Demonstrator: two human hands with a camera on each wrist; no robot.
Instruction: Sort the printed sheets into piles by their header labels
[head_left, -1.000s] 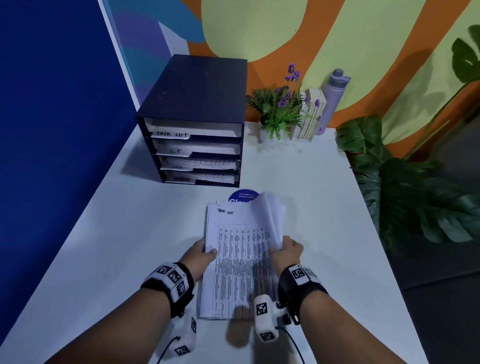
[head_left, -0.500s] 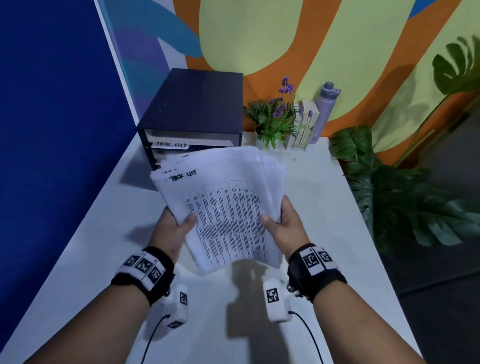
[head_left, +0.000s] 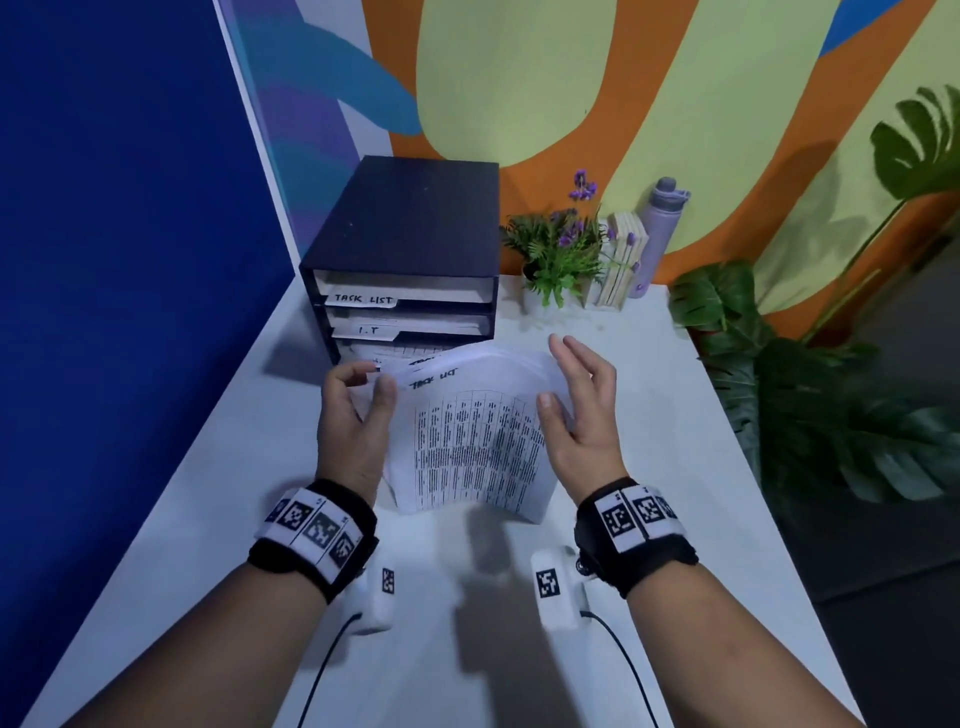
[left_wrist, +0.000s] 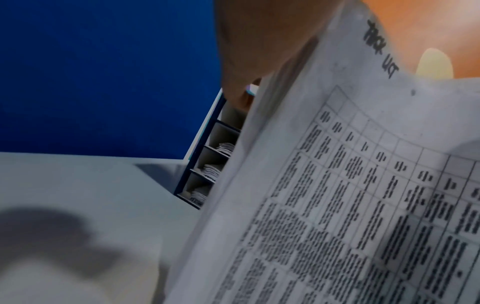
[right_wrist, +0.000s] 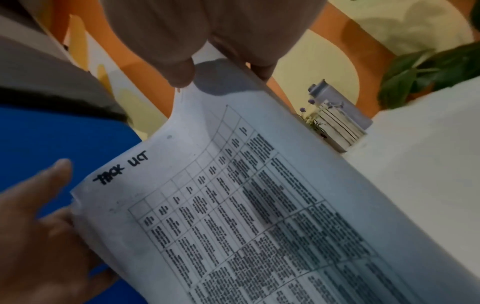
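A stack of printed sheets (head_left: 478, 441) is held up above the white table (head_left: 691, 493), its top sheet showing a table of text under the handwritten header "TASK LIST" (head_left: 434, 379). My left hand (head_left: 358, 400) pinches the stack's upper left corner between thumb and curled fingers. My right hand (head_left: 571, 400) holds the upper right edge, thumb on the front and fingers behind. The wrist views show the same stack (left_wrist: 363, 185) (right_wrist: 259, 205) close up. Behind it stands a dark tray organizer (head_left: 410, 223) (left_wrist: 205, 164) whose slots are labelled "TASK LIST" (head_left: 363, 300) and "I.T" (head_left: 369, 330); the sheets hide its lower slots.
At the table's back stand a small potted plant (head_left: 558, 254), several books (head_left: 623, 265) and a lilac bottle (head_left: 662, 228). A large leafy plant (head_left: 831, 415) is off the right edge. A blue wall (head_left: 130, 260) borders the left side.
The stack went from lying on the table to being held up in both hands. My hands have shifted from its sides to its upper corners.
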